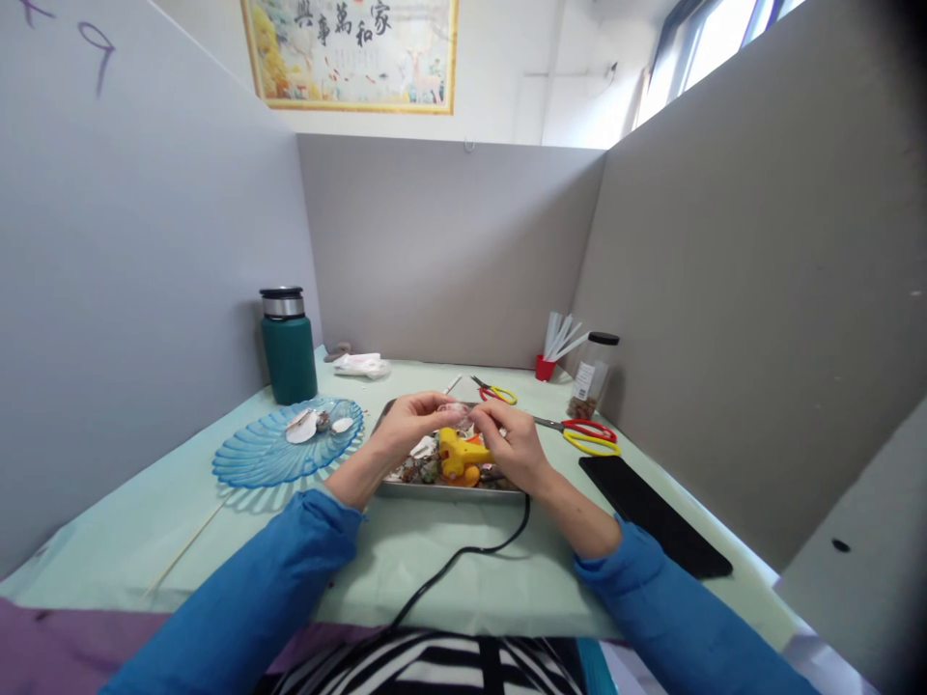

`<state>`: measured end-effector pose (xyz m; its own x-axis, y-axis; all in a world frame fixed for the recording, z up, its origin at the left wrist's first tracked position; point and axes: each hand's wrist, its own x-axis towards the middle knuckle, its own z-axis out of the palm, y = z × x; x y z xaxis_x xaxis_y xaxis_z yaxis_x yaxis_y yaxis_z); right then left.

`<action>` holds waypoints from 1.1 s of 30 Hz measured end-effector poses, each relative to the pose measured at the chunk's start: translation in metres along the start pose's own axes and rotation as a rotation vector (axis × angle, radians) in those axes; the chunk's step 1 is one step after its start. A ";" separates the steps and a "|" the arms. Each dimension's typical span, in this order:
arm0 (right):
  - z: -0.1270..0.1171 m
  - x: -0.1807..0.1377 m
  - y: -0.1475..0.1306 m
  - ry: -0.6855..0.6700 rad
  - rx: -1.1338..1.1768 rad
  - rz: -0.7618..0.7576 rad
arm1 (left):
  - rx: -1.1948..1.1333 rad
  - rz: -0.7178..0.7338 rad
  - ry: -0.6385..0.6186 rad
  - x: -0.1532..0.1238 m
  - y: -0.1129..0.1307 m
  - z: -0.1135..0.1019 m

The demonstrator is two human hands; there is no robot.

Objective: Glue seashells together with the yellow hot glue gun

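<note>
I am holding a small pale piece [455, 413] between both hands, my left hand [409, 417] and my right hand [511, 439] each closing their fingertips on it in a narrow pinch; what the piece is made of is too small to tell. It is hanging just above the far half of a metal tray [450, 491] that is sitting on the pale green table [435, 579] in front of me. Under my hands a yellow glue gun [460, 452] is lying in the tray among small mixed bits, and its black cord [463, 558] is trailing over the near rim towards me. To the left a blue glass plate [253, 463] is carrying a few shells [302, 428], with a dark green flask [288, 346] standing behind it and a thin wooden stick [184, 548] lying near it. To the right, large red-and-yellow scissors [590, 436] are resting beside a flat black slab [652, 512]; smaller scissors [496, 392], a red cup [545, 368] of white sticks and a clear jar [592, 376] with a black lid are standing further back. Grey partitions are closing in three sides. A poster [351, 48] above is showing the characters 興事萬和家; the jar's label is unreadable.
</note>
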<state>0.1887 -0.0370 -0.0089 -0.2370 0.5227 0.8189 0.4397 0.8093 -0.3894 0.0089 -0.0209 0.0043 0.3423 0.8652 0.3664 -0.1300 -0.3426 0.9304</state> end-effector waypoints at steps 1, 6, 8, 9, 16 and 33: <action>0.000 0.000 0.000 0.005 0.010 0.011 | 0.000 0.000 -0.007 0.000 0.000 0.000; 0.002 0.000 0.001 -0.017 -0.009 0.054 | -0.026 0.001 0.005 0.001 -0.004 -0.002; 0.000 0.001 0.002 -0.047 -0.072 0.049 | -0.070 0.019 0.046 0.003 -0.005 -0.005; -0.002 0.002 0.003 -0.074 -0.120 0.037 | -0.099 0.029 0.074 0.004 -0.005 -0.006; -0.026 0.010 0.010 -0.582 -0.399 0.093 | -0.220 -0.003 0.251 0.011 -0.003 -0.013; -0.026 0.022 0.024 0.050 0.579 0.520 | -0.140 0.103 0.321 0.014 -0.005 -0.014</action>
<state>0.2164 -0.0132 0.0104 -0.0788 0.8716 0.4839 -0.0425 0.4820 -0.8751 0.0017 -0.0025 0.0045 0.0144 0.9072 0.4203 -0.2827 -0.3996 0.8720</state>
